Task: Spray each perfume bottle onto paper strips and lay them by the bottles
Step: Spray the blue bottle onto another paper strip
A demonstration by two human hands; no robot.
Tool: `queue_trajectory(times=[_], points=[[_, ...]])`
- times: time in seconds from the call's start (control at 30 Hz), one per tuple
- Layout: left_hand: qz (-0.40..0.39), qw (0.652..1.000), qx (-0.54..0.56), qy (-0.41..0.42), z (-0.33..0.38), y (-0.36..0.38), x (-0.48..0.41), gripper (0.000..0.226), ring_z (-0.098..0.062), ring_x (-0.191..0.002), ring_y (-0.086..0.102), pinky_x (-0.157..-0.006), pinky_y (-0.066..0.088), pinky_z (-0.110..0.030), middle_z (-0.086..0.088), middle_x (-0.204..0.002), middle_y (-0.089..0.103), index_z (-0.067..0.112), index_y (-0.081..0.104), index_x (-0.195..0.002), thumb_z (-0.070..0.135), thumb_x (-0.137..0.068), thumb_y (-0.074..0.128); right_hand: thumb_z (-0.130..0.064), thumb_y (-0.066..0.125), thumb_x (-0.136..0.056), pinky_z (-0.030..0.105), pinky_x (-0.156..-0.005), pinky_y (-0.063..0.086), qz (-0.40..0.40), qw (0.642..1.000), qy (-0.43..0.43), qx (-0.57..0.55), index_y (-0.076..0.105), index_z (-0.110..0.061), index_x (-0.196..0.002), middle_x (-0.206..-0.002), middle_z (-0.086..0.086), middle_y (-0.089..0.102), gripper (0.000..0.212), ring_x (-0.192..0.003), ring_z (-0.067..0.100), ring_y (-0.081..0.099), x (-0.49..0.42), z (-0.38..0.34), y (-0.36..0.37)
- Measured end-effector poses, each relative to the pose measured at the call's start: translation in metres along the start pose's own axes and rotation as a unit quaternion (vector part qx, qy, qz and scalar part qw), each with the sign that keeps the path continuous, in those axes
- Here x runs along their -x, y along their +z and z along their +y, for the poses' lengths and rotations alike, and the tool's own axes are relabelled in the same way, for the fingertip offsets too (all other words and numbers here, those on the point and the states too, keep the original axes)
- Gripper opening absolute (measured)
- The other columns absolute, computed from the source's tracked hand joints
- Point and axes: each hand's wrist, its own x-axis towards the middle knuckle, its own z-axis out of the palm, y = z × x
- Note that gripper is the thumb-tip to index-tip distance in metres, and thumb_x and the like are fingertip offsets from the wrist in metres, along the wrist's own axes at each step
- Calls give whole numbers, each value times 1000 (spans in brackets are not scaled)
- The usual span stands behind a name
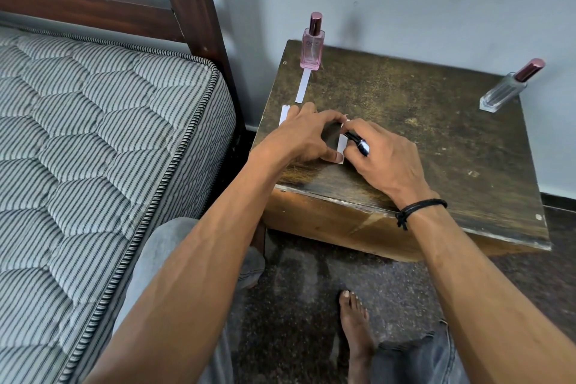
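Open left hand (307, 137) presses the paper strip (342, 146), lying near-to-far; right hand (385, 160) grips a pen (358, 142) pointing far-left.

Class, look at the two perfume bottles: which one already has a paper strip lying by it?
The pink bottle at the back left: a white strip lies just in front of it. The clear bottle on the right has none near it.

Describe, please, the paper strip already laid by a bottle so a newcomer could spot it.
On the wooden table beside the bed, find the pink bottle at the far left corner. The white strip runs from its base towards you; unlike the nearer strips, it lies uncovered.
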Motion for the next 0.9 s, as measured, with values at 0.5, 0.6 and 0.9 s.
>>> queue_trajectory(times=[0.5, 0.6, 0.9], points=[[2, 1000, 7, 1, 1, -1, 1, 81, -25, -134, 24, -111, 32, -44, 5, -117, 31, 43, 40, -145, 46, -76, 82, -30, 55, -99, 31, -56, 37, -3, 1000, -2, 14, 61, -28, -124, -119, -5, 73, 26, -81, 33, 69, 0, 0, 1], [2, 1000, 7, -2, 1, 0, 1, 82, -25, -136, 24, -111, 31, -44, 2, -123, 35, 43, 40, -145, 45, -76, 83, -30, 56, -99, 31, -56, 37, -9, 1000, -2, 16, 61, -28, -125, -119, -5, 73, 26, -81, 33, 69, 0, 0, 2], [0, 1000, 11, -1, 1, 0, 1, 81, -24, -136, 23, -111, 31, -44, 2, -124, 35, 43, 41, -145, 45, -76, 83, -30, 58, -99, 32, -57, 35, -10, 1000, 1, 8, 62, -27, -122, -119, -6, 73, 24, -82, 33, 68, 0, 0, 0]])
